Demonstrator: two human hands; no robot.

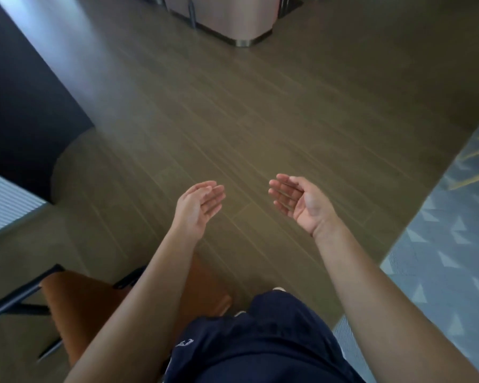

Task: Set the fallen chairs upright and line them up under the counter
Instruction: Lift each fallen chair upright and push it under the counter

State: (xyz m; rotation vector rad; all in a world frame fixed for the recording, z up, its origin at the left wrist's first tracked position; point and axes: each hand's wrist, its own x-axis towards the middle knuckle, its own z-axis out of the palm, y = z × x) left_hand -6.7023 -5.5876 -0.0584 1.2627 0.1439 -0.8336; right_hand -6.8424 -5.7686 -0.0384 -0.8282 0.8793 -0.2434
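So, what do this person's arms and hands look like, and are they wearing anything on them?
The left hand and the right hand are bare, and so are the left forearm and the right forearm. No sleeves, gloves, watch, rings or bands show in this view. Below them is a dark navy garment with a small pale stitched mark.

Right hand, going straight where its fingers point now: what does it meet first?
Nothing nearby, it seems. The right hand is open over bare wood floor; the pink counter base stands well ahead, though depth is hard to judge.
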